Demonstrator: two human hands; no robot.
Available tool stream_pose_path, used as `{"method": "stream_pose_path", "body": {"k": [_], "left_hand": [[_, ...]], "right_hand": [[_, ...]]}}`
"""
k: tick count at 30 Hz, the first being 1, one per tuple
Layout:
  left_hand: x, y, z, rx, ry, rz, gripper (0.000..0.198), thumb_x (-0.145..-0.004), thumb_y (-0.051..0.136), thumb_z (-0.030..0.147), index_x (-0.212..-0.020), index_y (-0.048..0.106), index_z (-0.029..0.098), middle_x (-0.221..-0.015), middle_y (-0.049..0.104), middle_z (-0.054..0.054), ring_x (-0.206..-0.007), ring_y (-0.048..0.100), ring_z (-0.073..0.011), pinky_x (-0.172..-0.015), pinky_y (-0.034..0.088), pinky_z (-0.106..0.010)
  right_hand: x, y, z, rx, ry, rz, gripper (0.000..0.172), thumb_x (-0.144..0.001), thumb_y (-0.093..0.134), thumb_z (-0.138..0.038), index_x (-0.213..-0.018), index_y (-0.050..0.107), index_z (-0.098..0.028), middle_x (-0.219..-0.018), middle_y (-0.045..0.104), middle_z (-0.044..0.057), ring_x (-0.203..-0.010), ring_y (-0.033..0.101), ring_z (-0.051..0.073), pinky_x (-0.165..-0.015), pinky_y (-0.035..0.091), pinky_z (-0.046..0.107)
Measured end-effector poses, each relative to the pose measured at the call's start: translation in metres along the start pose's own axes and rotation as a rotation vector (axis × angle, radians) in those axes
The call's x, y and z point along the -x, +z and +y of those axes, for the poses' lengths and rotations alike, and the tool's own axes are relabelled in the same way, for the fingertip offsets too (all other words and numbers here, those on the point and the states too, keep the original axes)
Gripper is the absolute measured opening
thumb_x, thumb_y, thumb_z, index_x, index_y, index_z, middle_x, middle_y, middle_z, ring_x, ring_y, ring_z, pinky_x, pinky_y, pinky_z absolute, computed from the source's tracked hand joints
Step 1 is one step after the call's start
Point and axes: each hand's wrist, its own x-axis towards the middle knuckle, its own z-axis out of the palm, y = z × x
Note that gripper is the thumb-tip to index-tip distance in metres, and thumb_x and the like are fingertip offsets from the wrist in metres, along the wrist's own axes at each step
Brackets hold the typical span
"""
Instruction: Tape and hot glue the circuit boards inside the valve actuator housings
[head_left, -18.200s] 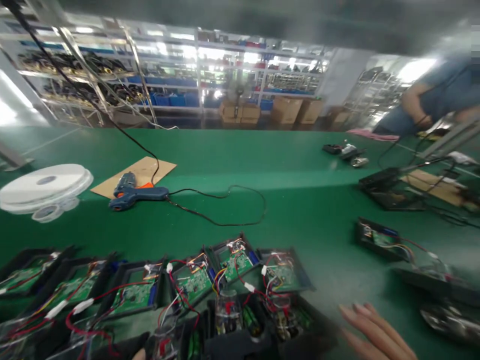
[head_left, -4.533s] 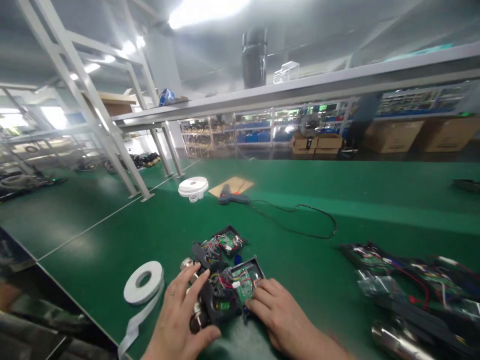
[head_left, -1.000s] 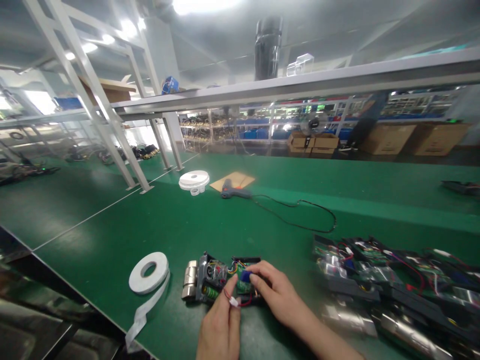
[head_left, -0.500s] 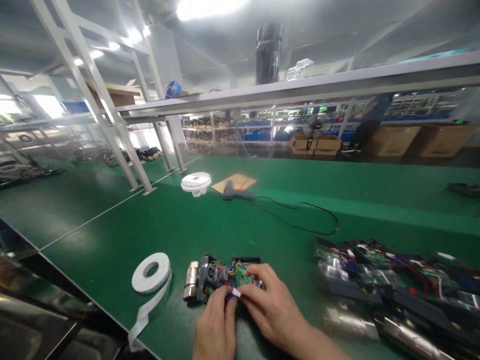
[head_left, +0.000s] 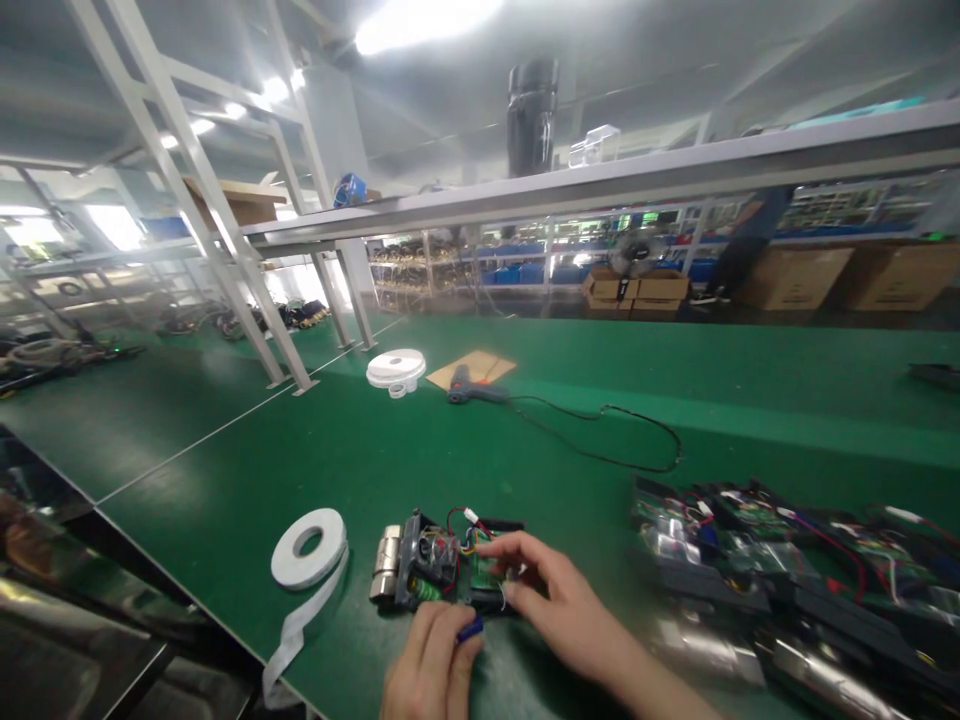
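Note:
An electronic assembly (head_left: 427,565) with a metal cylinder and a green circuit board lies on the green table. My left hand (head_left: 435,655) is closed on a small blue part (head_left: 469,629) at the assembly's lower edge. Over the board's right side, my right hand (head_left: 551,590) has thumb and fingertips close together around a thin pale piece, too small to make out. Red and black wires with a white connector (head_left: 471,516) stand up at the top of the assembly.
A white tape roll (head_left: 309,548) lies at left, its loose strip over the table edge. Several similar assemblies (head_left: 787,570) crowd the right. Further back are a glue gun (head_left: 474,386) with its cord, white spools (head_left: 396,368) and an overhead shelf (head_left: 600,176).
The white connector has left my fingers and now sits at the assembly's top. My left hand has moved slightly down with the blue part; my right hand has shifted right, apart from it.

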Motion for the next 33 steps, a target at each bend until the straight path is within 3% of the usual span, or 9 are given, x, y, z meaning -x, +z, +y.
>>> {"method": "stream_pose_path", "body": {"k": [5, 9, 12, 14, 17, 20, 24, 28, 33], "left_hand": [[-0.010, 0.003, 0.008, 0.064, -0.077, -0.037, 0.018, -0.100, 0.047, 0.033, -0.106, 0.061, 0.023, -0.089, 0.067, -0.004, -0.076, 0.066, -0.0147, -0.073, 0.056, -0.023], [-0.016, -0.011, 0.007, 0.080, -0.094, -0.064, 0.031, -0.101, 0.042, 0.040, -0.122, 0.057, 0.022, -0.085, 0.070, -0.003, -0.066, 0.065, -0.0128, -0.065, 0.055, -0.022], [-0.033, -0.044, -0.016, -0.244, -0.131, 0.116, 0.032, -0.099, 0.044, 0.042, -0.118, 0.059, 0.021, -0.089, 0.070, -0.006, -0.075, 0.066, -0.0156, -0.073, 0.056, -0.027], [-0.049, -0.068, -0.042, -0.540, -0.228, 0.205, 0.042, -0.096, 0.045, 0.051, -0.119, 0.058, 0.018, -0.103, 0.068, -0.012, -0.096, 0.065, -0.0241, -0.087, 0.054, -0.040], [-0.068, -0.084, -0.086, -0.706, -0.357, 0.159, 0.057, -0.089, 0.053, 0.055, -0.124, 0.056, 0.011, -0.109, 0.065, -0.020, -0.109, 0.059, -0.0380, -0.091, 0.048, -0.058], [-0.070, -0.078, -0.120, -0.805, -0.440, 0.073, 0.059, -0.084, 0.061, 0.054, -0.117, 0.060, 0.006, -0.105, 0.064, -0.025, -0.110, 0.057, -0.0435, -0.088, 0.046, -0.062], [-0.054, -0.070, -0.145, -0.847, -0.436, 0.018, 0.050, -0.086, 0.062, 0.048, -0.111, 0.061, 0.005, -0.110, 0.062, -0.023, -0.116, 0.054, -0.0394, -0.094, 0.047, -0.055], [-0.039, -0.078, -0.164, -0.811, -0.311, -0.041, 0.033, -0.089, 0.063, 0.032, -0.113, 0.061, 0.010, -0.121, 0.061, -0.015, -0.125, 0.051, -0.0301, -0.106, 0.043, -0.050], [-0.029, -0.088, -0.178, -0.774, -0.192, -0.071, 0.026, -0.093, 0.059, 0.026, -0.115, 0.060, 0.012, -0.122, 0.061, -0.012, -0.127, 0.051, -0.0280, -0.106, 0.045, -0.050]], "right_hand": [[0.015, 0.006, 0.000, 0.363, -0.386, -0.081, 0.023, -0.091, 0.051, -0.017, -0.110, 0.062, -0.022, -0.103, 0.067, 0.007, -0.097, 0.060, 0.023, -0.085, 0.050, 0.036], [0.007, 0.009, 0.016, 0.458, -0.486, -0.060, 0.018, -0.099, 0.047, -0.022, -0.110, 0.062, -0.025, -0.096, 0.069, 0.005, -0.086, 0.063, 0.020, -0.075, 0.052, 0.031], [0.002, 0.010, 0.026, 0.439, -0.439, -0.042, 0.016, -0.101, 0.049, -0.029, -0.108, 0.063, -0.027, -0.095, 0.070, 0.003, -0.084, 0.066, 0.020, -0.074, 0.054, 0.030], [0.001, 0.010, 0.029, 0.420, -0.380, -0.020, 0.017, -0.101, 0.049, -0.034, -0.108, 0.064, -0.028, -0.097, 0.071, 0.003, -0.087, 0.068, 0.020, -0.075, 0.055, 0.030], [0.001, 0.009, 0.031, 0.393, -0.312, -0.004, 0.023, -0.102, 0.046, -0.041, -0.108, 0.064, -0.028, -0.100, 0.071, 0.004, -0.090, 0.069, 0.021, -0.077, 0.056, 0.031], [0.003, 0.008, 0.033, 0.372, -0.257, -0.006, 0.028, -0.101, 0.044, -0.046, -0.108, 0.065, -0.028, -0.100, 0.072, 0.003, -0.089, 0.069, 0.022, -0.077, 0.056, 0.032], [0.007, 0.005, 0.035, 0.358, -0.197, -0.002, 0.031, -0.100, 0.045, -0.050, -0.109, 0.064, -0.028, -0.103, 0.072, 0.004, -0.093, 0.069, 0.023, -0.080, 0.056, 0.033], [0.007, 0.003, 0.033, 0.329, -0.165, -0.019, 0.032, -0.101, 0.042, -0.051, -0.109, 0.062, -0.028, -0.102, 0.072, 0.004, -0.091, 0.069, 0.022, -0.080, 0.055, 0.033], [0.004, 0.002, 0.034, 0.287, -0.155, 0.007, 0.030, -0.103, 0.040, -0.049, -0.112, 0.059, -0.028, -0.102, 0.071, 0.003, -0.093, 0.068, 0.021, -0.081, 0.053, 0.031]]}}
